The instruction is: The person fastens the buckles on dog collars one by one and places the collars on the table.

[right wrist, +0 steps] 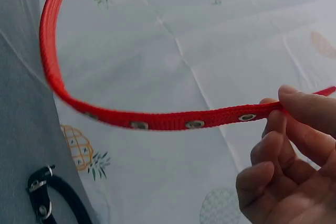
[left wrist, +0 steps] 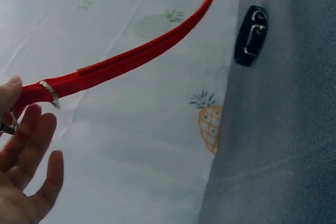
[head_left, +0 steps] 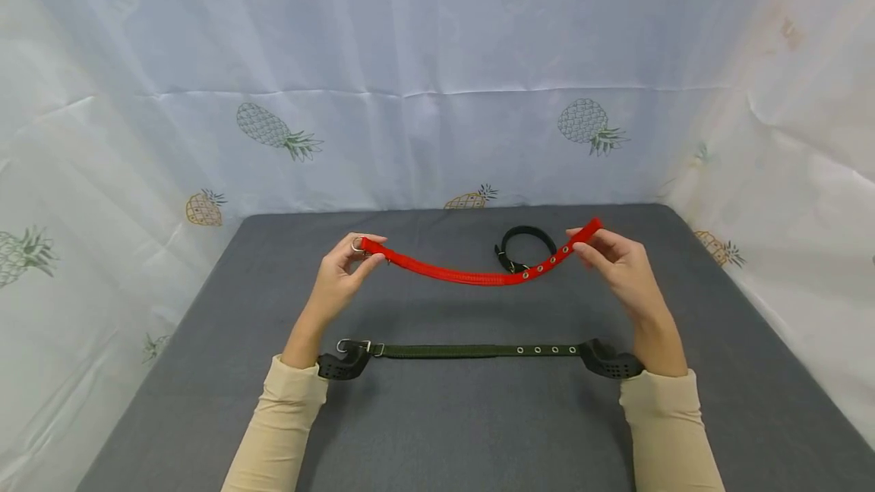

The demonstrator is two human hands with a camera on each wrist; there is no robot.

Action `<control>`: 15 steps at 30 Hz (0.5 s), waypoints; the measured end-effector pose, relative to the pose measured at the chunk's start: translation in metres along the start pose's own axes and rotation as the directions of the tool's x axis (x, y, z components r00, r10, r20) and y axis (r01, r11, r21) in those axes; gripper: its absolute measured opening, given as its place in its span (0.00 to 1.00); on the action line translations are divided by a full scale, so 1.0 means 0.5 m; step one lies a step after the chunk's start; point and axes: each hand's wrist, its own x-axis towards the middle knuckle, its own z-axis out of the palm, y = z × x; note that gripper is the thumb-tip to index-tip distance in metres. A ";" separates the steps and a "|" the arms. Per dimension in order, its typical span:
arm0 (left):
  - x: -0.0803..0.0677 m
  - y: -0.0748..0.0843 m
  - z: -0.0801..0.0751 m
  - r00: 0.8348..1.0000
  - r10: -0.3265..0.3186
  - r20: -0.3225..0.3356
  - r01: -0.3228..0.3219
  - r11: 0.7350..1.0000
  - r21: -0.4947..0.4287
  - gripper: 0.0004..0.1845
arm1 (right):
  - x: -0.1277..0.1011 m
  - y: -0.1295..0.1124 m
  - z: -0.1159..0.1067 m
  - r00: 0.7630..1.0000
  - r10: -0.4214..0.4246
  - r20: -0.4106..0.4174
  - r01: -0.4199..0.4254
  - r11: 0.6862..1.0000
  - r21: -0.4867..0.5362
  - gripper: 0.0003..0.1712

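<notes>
My left hand (head_left: 336,272) pinches the buckle end of the red collar (head_left: 478,273) between thumb and forefinger, the other fingers loose and spread. The collar sags in an arc above the grey desk (head_left: 444,416), clear of it. My right hand (head_left: 618,264) pinches the eyelet end, grip narrow. A dark green collar (head_left: 472,351) lies flat near my wrists; a black collar (head_left: 525,246) lies coiled beyond.

Red eyeleted collar (head_left: 478,276) sags, seemingly above table.
</notes>
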 end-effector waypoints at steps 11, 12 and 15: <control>0.022 0.029 0.036 0.996 0.088 -0.016 -0.088 0.996 -0.016 0.16 | 0.027 -0.017 0.050 0.993 -0.038 0.115 0.035 0.999 0.032 0.15; 0.022 0.031 0.038 0.997 0.082 -0.005 -0.082 0.996 -0.018 0.15 | 0.029 -0.017 0.053 0.991 -0.031 0.133 0.026 0.999 0.043 0.14; 0.024 0.032 0.044 0.997 0.073 0.030 -0.072 0.997 -0.036 0.13 | 0.033 -0.015 0.064 0.981 -0.016 0.191 0.008 0.999 0.040 0.14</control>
